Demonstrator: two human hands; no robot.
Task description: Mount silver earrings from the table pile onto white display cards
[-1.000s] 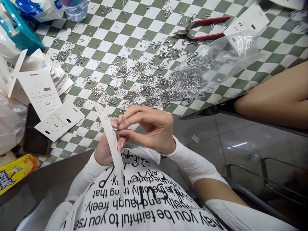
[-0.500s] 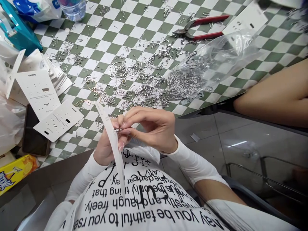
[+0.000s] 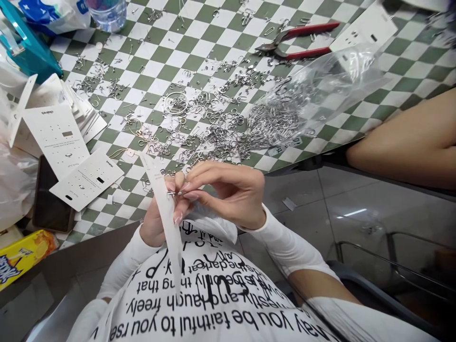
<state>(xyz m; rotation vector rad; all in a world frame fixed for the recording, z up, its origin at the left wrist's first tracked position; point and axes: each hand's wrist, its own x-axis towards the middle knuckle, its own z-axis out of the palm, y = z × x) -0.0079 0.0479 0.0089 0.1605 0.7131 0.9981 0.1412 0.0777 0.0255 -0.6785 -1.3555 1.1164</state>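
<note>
A thin white jewellery card [image 3: 164, 204] is held nearly edge-on above my lap. My left hand [image 3: 152, 225] grips it from the left, partly hidden behind it, with fingertips showing past its right side. A small silver jewellery piece [image 3: 171, 193] sticks out from the card's face. My right hand [image 3: 238, 194] pinches with thumb and forefinger at the outer end of this piece; whether a tiny backing is also between the fingertips cannot be made out. Just beyond the hands lies a heap of silver rings and findings [image 3: 221, 135] on the checked tablecloth.
A clear plastic bag [image 3: 320, 90] spills metal pieces at the right, below red-handled pliers [image 3: 299, 40]. Punched white cards [image 3: 87, 178] and a dark phone [image 3: 52, 199] lie left, near a yellow packet [image 3: 24, 254]. Another person's arm [image 3: 409, 133] rests at the right edge.
My right hand has drawn slightly to the right, its fingertips a little farther from the card. The card has turned slightly, showing more of its face.
</note>
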